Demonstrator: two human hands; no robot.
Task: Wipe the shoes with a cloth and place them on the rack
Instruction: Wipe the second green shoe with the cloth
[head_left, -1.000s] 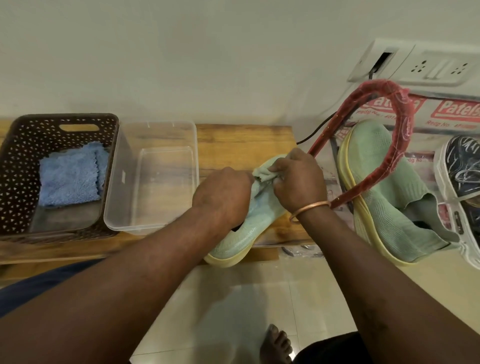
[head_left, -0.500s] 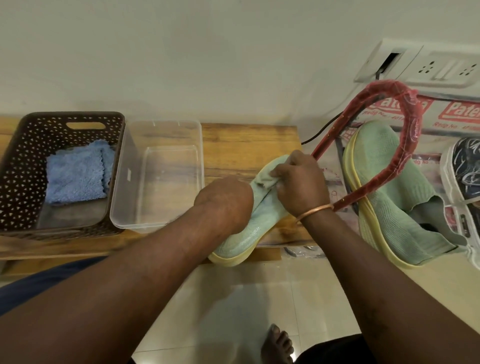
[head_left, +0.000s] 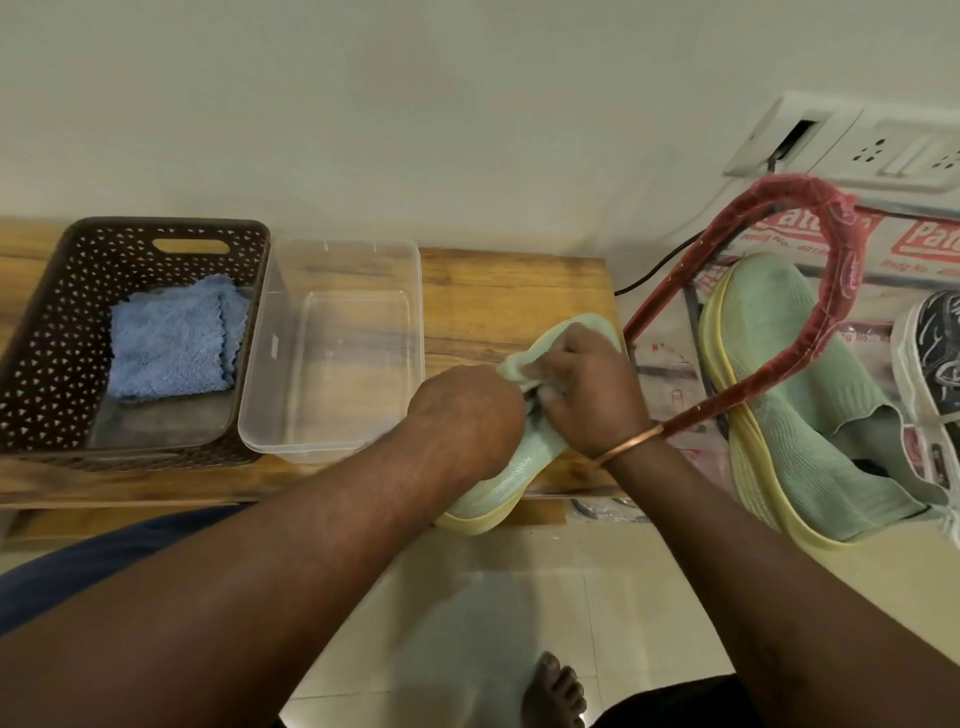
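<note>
Wood-grain bench (head_left: 519, 280) is running beneath both hands, its planked top smooth and reaching far to the left of the fingers. Well left of the left fingers, a brown plastic basket (head_left: 47, 338) is sitting, rectangular, its walls punched with small triangles. A clear, thin-walled plastic tub (head_left: 343, 244) is standing between that basket and the fingers. Right of the right fingers I am seeing a rack (head_left: 841, 291), its bent tube wrapped in crinkled red film. A mint knit racked shoe (head_left: 795, 415) with a pale yellow sole is leaning on it, and a black-and-white shoe (head_left: 935, 358) is lying just beyond.

The matching held shoe (head_left: 498, 483) is lying slantwise under the fingers, its toe hanging over the bench's near edge and its heel end pointing away past the right knuckles. A fluffy blue cloth (head_left: 166, 343), folded and scallop-edged, is lying in the basket, well apart from either hand.

From my station, the left hand (head_left: 467, 415) is curling down over the held shoe's upper and gripping it, with the fingertips hidden beneath the knuckles. The right hand (head_left: 592, 395) is drawing its fingers (head_left: 582, 345) and thumb together, pinching a soft green fold (head_left: 517, 370) at the shoe's opening, directly between the two hands. Whether that fold is a wiping cloth or the shoe's own collar, I cannot tell. A thin copper bangle (head_left: 631, 446) is circling the right wrist.
</note>
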